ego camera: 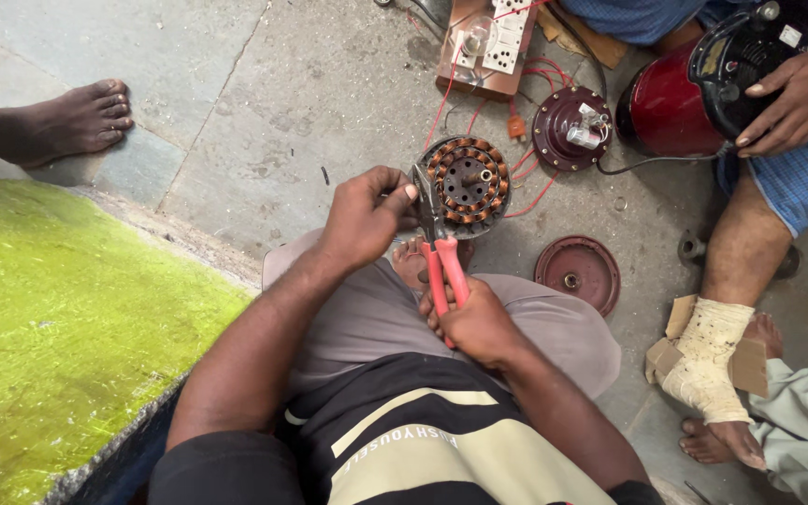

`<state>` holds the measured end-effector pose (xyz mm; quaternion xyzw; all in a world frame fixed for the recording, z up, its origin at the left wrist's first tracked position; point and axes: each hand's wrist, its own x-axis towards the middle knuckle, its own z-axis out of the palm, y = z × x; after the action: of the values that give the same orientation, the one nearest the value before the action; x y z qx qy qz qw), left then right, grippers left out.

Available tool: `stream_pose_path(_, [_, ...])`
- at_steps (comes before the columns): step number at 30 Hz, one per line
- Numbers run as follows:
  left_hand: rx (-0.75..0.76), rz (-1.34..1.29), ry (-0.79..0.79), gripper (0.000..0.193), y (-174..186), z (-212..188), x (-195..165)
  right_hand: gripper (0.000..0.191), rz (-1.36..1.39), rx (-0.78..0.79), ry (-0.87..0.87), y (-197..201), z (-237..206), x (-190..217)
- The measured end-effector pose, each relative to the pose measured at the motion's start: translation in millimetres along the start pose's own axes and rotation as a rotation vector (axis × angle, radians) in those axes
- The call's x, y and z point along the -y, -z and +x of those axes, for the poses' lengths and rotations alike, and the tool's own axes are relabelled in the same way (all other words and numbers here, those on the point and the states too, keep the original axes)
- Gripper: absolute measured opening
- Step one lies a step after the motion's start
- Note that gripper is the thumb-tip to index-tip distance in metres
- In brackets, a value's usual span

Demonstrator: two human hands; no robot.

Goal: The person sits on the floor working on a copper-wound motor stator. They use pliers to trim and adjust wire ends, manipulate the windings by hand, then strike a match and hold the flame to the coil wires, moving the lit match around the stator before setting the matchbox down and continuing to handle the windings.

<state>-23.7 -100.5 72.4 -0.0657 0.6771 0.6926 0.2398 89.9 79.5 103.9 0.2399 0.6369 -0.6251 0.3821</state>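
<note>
The copper-wound stator (466, 185) sits on the concrete floor (310, 112) before the knees. Left hand (364, 217) pinches its rim; right hand (472, 323) squeezes red-handled pliers (441, 266) there. Mid-grip; next calls for steadiness.

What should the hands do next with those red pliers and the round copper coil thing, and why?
Probably squeeze the pliers shut. The right hand holds their red handles, and their tips sit at the left edge of the copper coil ring, where the left hand pinches something too small to make out. Closing the grip there seems the likely next small move.
</note>
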Motion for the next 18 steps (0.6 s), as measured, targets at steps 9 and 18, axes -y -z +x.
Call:
stream_pose_path(9, [-0.122,0.634,-0.313,0.016,5,-6,-4,0.045,-0.269,-0.121,0.102,-8,7,-12])
stream_pose_path(18, [-0.127,0.583,-0.2,0.02,11,-19,20,0.051,-0.052,-0.07,0.002,4,4,-1])
